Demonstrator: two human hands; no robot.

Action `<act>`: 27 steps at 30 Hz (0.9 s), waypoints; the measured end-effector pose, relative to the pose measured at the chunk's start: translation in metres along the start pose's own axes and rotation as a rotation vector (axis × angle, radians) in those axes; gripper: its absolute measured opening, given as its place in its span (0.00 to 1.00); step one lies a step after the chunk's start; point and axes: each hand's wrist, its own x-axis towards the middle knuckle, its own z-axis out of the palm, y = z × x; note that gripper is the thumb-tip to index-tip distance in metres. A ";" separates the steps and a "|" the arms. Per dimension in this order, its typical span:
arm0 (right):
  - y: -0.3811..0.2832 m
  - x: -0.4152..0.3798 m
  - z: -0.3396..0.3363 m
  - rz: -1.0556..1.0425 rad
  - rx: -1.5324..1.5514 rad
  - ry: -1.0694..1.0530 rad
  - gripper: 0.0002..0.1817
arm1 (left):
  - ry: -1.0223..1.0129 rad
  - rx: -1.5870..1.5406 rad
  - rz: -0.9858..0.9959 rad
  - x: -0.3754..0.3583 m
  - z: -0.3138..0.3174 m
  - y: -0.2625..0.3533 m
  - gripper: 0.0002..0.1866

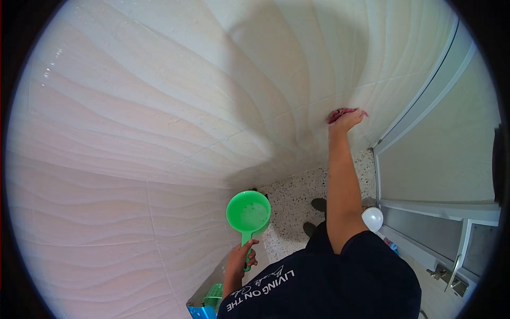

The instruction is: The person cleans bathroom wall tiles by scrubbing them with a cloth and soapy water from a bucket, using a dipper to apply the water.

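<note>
My left hand (243, 258) is wrapped around the handle of a green plastic dipper (248, 213), held out low in front of the wall. Some cloudy, bubbly liquid shows in its bowl. Reaching forward, my right hand (348, 122) presses a dark pink cloth (340, 113) against the wavy, light-coloured wall tiles (287, 64). The fingers of that hand are partly blurred and closed over the cloth.
On the right stands a pale framed door (435, 143) with a metal handle (453, 274). A white round bowl (372, 219) sits beside it. A green basket (214, 294) and a blue object (202, 312) are at lower left. Below is speckled floor (289, 202).
</note>
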 end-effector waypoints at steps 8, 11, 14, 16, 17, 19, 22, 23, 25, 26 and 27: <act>0.212 -0.011 -0.107 0.816 -0.036 0.097 0.25 | 0.057 0.027 -0.070 -0.005 0.009 0.012 0.22; 0.194 0.011 -0.102 0.833 -0.060 -0.057 0.23 | 0.062 0.002 -0.044 -0.004 0.003 0.003 0.21; 0.093 -0.023 -0.044 0.430 -0.031 -0.050 0.22 | 0.059 -0.032 -0.037 -0.003 0.003 0.002 0.21; 0.073 -0.051 -0.027 0.378 -0.069 -0.093 0.25 | 0.062 -0.039 -0.048 -0.003 0.000 0.002 0.21; 0.093 -0.043 -0.031 -0.096 -0.362 -0.059 0.23 | 0.054 -0.024 -0.053 -0.001 -0.002 0.002 0.20; 0.111 -0.066 -0.031 -0.516 -0.532 -0.084 0.19 | 0.044 -0.016 -0.055 0.002 -0.005 0.000 0.20; 0.097 -0.127 -0.065 0.277 -0.385 -0.567 0.19 | 0.019 -0.025 -0.048 0.004 -0.009 -0.004 0.20; 0.092 -0.149 -0.070 0.341 -0.574 -0.681 0.18 | 0.010 -0.015 -0.049 0.005 -0.010 -0.004 0.20; 0.109 -0.171 -0.098 0.115 -0.805 -1.212 0.12 | -0.005 0.000 -0.056 0.007 -0.013 -0.005 0.20; 0.124 -0.169 -0.120 -0.203 -0.819 -1.619 0.07 | -0.008 0.040 -0.064 0.009 -0.014 -0.004 0.20; 0.107 -0.186 -0.118 0.192 -1.197 -1.692 0.08 | -0.013 0.080 -0.071 0.010 -0.015 -0.003 0.20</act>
